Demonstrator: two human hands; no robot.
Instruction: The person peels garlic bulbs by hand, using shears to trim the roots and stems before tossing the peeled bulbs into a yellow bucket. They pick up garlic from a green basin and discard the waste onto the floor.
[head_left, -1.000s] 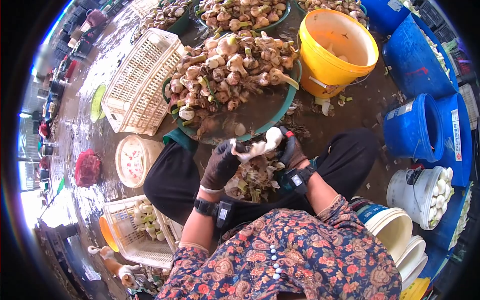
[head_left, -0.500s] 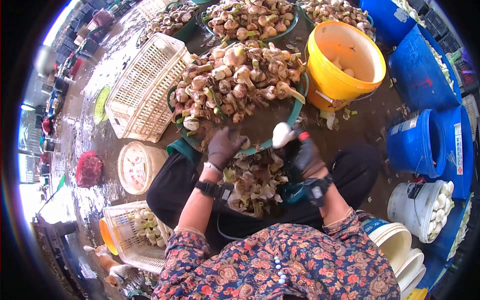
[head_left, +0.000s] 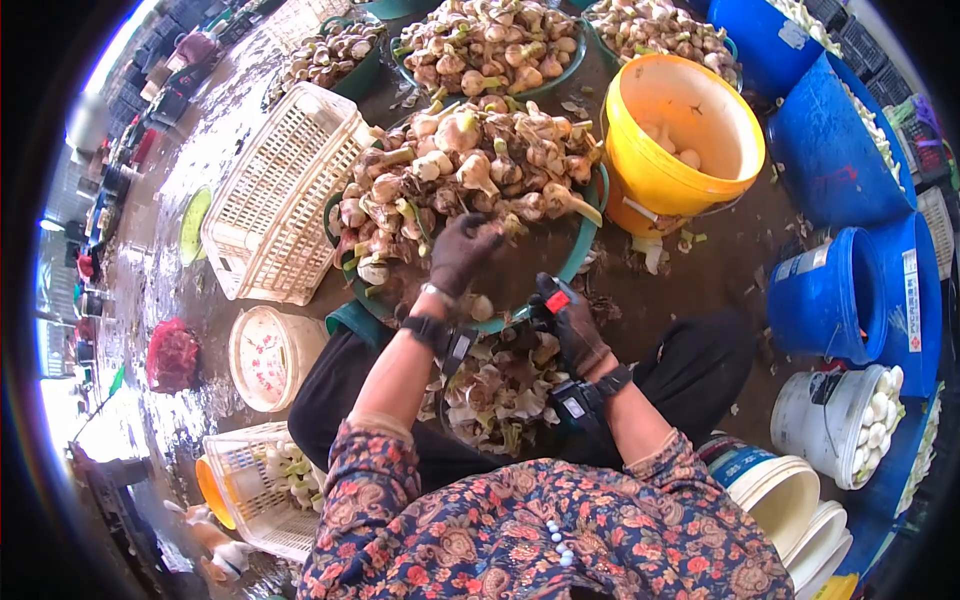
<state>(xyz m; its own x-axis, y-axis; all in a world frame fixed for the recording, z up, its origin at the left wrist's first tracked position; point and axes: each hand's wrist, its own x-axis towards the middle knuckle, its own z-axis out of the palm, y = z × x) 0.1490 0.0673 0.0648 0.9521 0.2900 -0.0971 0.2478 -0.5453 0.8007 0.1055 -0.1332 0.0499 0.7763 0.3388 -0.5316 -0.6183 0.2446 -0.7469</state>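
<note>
Unpeeled garlic (head_left: 480, 175) is heaped in a wide green-rimmed basin (head_left: 585, 240). My left hand (head_left: 465, 255), in a dark glove, is at the near edge of the heap, its fingers closed on a garlic bulb they partly hide. Lower right, by the basin's near rim, my gloved right hand (head_left: 575, 325) is closed round a small black tool with a red part (head_left: 557, 300); its working end is hard to make out. A pale bulb (head_left: 481, 307) lies inside the near rim. Below the basin, garlic skins and trimmings (head_left: 505, 395) are piled between the legs.
A yellow bucket (head_left: 620, 130) with pale bulbs stands right of the basin. White crates (head_left: 280, 190) and a white bucket (head_left: 265, 355) are at left. Blue containers (head_left: 830, 290) and a bucket of white garlic (head_left: 820, 420) line the right. More garlic basins (head_left: 490, 45) stand beyond.
My left hand has moved up to the garlic heap. The white bulb beside my right hand is gone from there, and that hand has moved left and down. More pale bulbs show in the yellow bucket.
</note>
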